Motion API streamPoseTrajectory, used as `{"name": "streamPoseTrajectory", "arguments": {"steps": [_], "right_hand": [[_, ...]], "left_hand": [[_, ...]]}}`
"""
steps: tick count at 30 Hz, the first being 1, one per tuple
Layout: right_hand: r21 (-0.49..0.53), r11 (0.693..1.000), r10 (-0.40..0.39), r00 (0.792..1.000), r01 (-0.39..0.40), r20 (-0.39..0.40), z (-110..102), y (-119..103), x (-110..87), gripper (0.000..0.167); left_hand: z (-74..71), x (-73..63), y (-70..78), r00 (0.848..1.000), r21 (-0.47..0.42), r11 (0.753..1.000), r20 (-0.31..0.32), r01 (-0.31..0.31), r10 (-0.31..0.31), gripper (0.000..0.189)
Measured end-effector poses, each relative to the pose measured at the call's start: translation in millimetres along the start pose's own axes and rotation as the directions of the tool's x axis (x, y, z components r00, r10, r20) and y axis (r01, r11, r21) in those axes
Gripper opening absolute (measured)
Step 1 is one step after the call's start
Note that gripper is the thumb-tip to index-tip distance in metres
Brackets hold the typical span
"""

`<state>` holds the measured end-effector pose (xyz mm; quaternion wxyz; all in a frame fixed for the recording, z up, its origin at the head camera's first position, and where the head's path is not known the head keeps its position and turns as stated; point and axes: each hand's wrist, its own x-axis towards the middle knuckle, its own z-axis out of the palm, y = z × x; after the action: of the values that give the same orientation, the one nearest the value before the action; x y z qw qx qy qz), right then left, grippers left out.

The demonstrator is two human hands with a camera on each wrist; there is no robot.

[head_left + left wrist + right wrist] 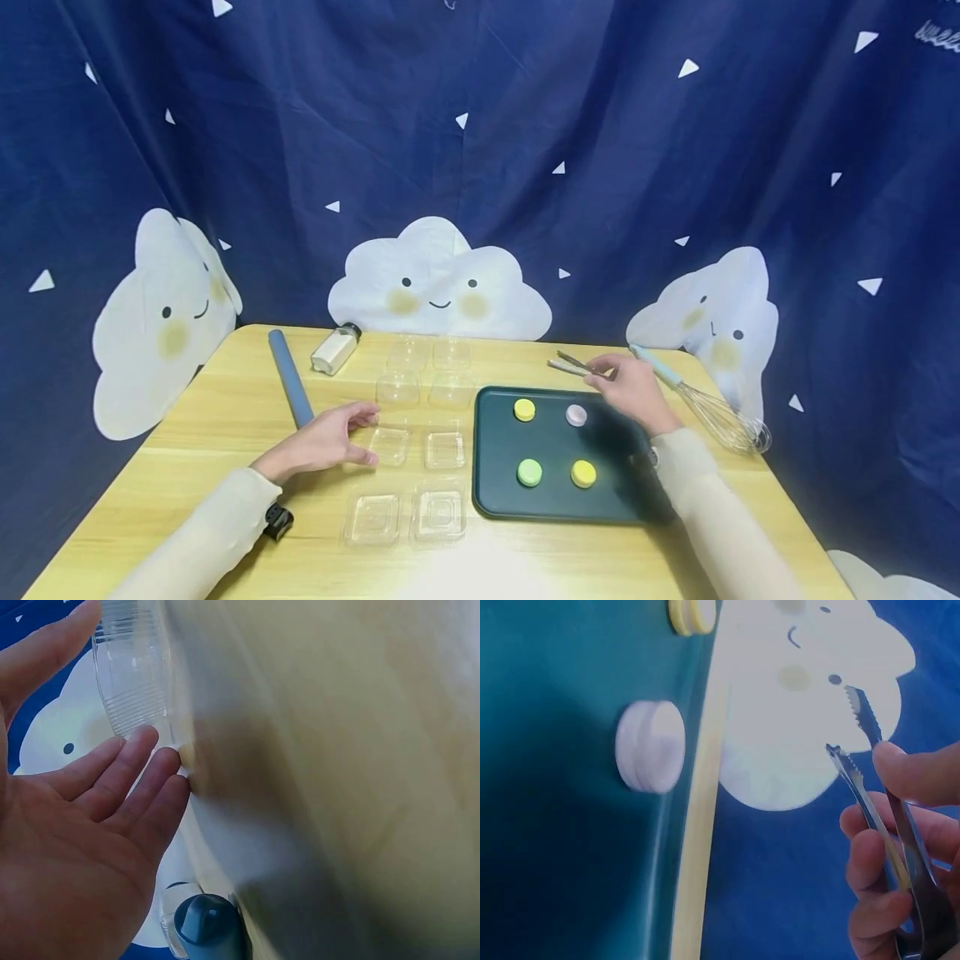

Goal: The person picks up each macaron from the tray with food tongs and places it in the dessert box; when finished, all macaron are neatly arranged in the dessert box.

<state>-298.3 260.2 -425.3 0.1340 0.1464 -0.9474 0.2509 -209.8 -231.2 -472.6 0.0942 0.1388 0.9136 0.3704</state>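
My right hand [637, 393] holds small metal tongs [902, 836] above the far right part of a dark green tray [553, 507]. Their serrated tips stand apart with nothing between them. On the tray lie a lilac macaron [651, 747], a green macaron [529, 472] and two yellow macarons, one at the back [524, 409] and one in front [583, 473]. My left hand [322, 443] is beside a clear plastic container [391, 447], thumb and fingers spread apart. Whether the fingertips touch it, I cannot tell.
Several other clear plastic containers [438, 512] stand in two columns left of the tray. A grey-blue rolling pin [291, 379] and a dark-lidded shaker [335, 350] lie at the back left. A whisk [708, 406] lies right of the tray. Behind the table hangs a blue curtain [480, 167].
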Motion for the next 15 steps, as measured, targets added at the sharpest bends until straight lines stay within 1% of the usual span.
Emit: {"name": "streamPoseTrajectory", "arguments": {"steps": [5, 10, 12, 15], "right_hand": [[0.010, 1.000, -0.019, 0.995, 0.019, 0.099, 14.6, -6.4, -0.2, 0.022], [0.029, 0.998, -0.062, 0.975, 0.057, 0.211, 29.2, -12.7, 0.8, 0.018], [0.024, 0.997, -0.073, 0.969, 0.070, 0.238, 33.2, -14.7, 0.6, 0.017], [0.020, 0.996, -0.093, 0.963, 0.091, 0.253, 37.2, -16.9, -0.4, 0.017]], "left_hand": [[-0.1, -0.9, -2.1, 1.000, -0.015, 1.000, -0.010, 0.002, -0.003, 0.088], [0.5, -2.0, -6.3, 1.000, -0.024, 1.000, -0.028, 0.001, -0.001, 0.087], [1.3, -0.9, -7.0, 1.000, -0.031, 1.000, -0.031, -0.001, 0.000, 0.087], [3.0, 1.6, -7.4, 0.999, -0.035, 0.999, -0.035, -0.003, 0.001, 0.087]]}}
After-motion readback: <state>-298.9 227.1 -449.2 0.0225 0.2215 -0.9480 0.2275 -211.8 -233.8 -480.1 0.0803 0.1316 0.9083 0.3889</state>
